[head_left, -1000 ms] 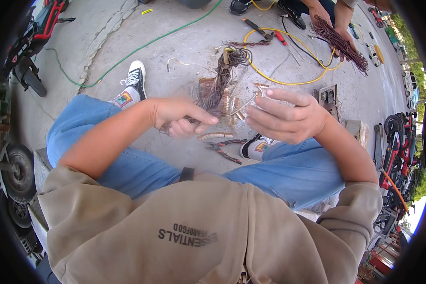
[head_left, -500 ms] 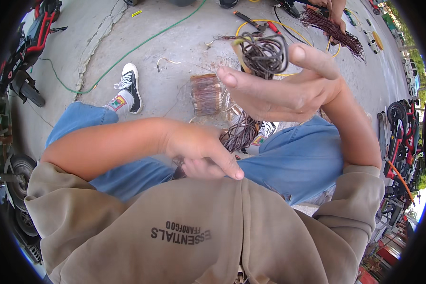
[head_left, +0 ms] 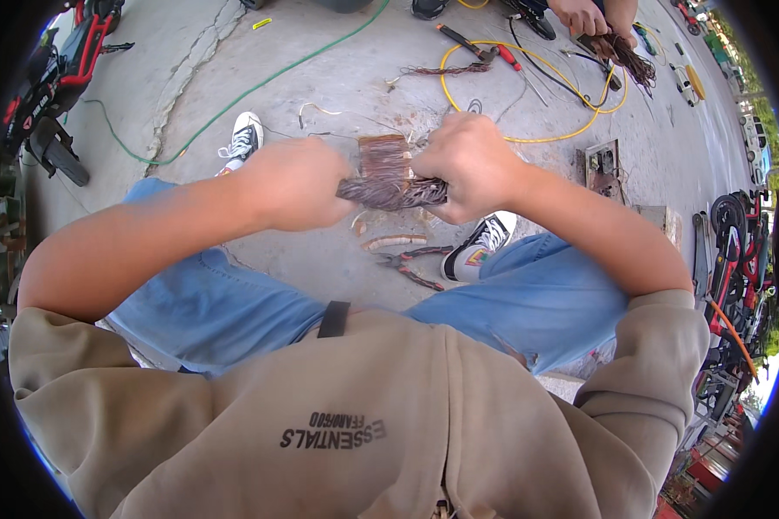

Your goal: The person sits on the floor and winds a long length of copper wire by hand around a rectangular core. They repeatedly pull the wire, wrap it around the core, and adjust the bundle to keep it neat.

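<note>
A bundle of thin dark wire [head_left: 392, 194] is stretched level between my fists in front of my knees. My left hand [head_left: 303, 183] is closed around one end of it. The other end is wrapped in my right hand [head_left: 467, 164], with a small loop of wire showing above the knuckles. Just beyond the bundle, a flat block wound with copper-brown wire [head_left: 383, 154] lies on the concrete, partly hidden by the bundle and my right hand. Nearer to me on the ground are a pale curved strip [head_left: 395, 241] and pliers [head_left: 414, 266] with dark and red handles.
A hammer [head_left: 469, 43], a red-handled screwdriver [head_left: 511, 59] and a yellow hose [head_left: 550, 137] lie ahead. A green hose [head_left: 260, 89] crosses the left. At the upper right, another person's hands [head_left: 593, 17] hold wire [head_left: 627, 59]. An open metal box [head_left: 602, 166] stands right; scooters [head_left: 54, 130] flank me.
My right hand has come down and closed on the wire bundle. My left hand has moved forward from my chest. The bundle is now pulled between both fists, and the pliers have come into view.
</note>
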`<control>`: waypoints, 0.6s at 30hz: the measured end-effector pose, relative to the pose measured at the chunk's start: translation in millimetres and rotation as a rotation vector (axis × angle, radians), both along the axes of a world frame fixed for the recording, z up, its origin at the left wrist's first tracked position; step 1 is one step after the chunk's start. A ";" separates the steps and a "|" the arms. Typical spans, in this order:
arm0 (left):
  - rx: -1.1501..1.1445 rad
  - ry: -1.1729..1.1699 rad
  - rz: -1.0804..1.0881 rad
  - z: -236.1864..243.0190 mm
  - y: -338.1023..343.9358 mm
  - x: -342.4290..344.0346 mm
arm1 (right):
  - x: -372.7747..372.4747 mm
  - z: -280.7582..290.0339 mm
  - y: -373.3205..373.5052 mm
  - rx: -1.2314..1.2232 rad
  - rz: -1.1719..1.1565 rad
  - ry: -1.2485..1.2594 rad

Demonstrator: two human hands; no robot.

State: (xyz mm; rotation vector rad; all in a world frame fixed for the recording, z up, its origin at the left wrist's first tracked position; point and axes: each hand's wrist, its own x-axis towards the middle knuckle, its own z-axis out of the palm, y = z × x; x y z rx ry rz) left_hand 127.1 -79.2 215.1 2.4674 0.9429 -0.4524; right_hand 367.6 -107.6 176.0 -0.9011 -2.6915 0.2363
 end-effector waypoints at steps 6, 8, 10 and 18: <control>0.355 -0.211 -0.139 -28.4 19.8 -19.1 | -30.8 -9.7 -32.5 -0.765 -0.333 0.310; 0.425 -0.326 -0.152 -37.6 23.4 -18.6 | -38.8 -14.2 -39.8 -0.885 -0.363 0.557; 0.507 -0.474 -0.136 -50.2 24.1 -19.7 | -47.8 -9.6 -45.3 -1.162 -0.430 0.734; 0.622 -0.563 0.084 -55.6 44.7 -20.1 | -49.8 19.5 -21.7 -1.504 -0.435 0.914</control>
